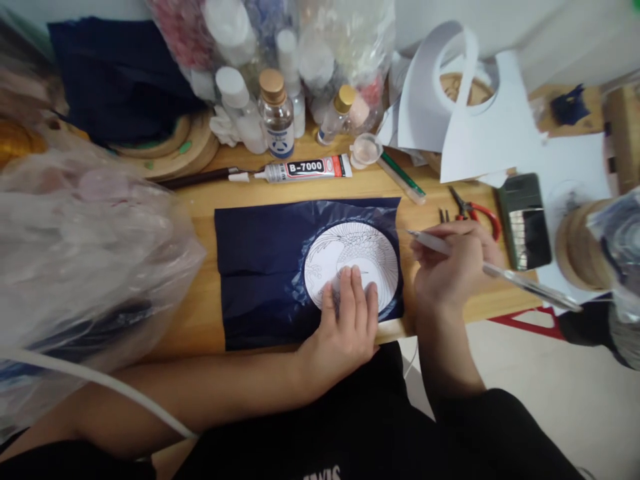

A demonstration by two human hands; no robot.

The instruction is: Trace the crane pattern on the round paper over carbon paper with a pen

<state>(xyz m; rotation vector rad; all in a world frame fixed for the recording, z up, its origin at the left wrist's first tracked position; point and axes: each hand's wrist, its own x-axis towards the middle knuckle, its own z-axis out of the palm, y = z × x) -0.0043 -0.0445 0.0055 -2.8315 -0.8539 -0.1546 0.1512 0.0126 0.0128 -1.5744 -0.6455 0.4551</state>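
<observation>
A white paper disc (320, 257) printed with fine black line drawing lies on a dark blue sheet (260, 267) that looks like carbon paper or thin cloth. My left hand (347, 313) rests flat on the lower part of the disc, fingers stretched out. To the right of the sheet, my right hand (453, 260) is closed round a slim pen (433, 243). Its tip points left toward the sheet's right edge, apart from the disc. My left fingers hide part of the drawing.
Behind the sheet lie a B-7000 glue tube (307, 168), a green pen (404, 177) and several bottles (277, 113). Red-handled pliers (483, 215) and a phone (525, 223) are right of my right hand. A plastic bag (100, 240) bulges at the left.
</observation>
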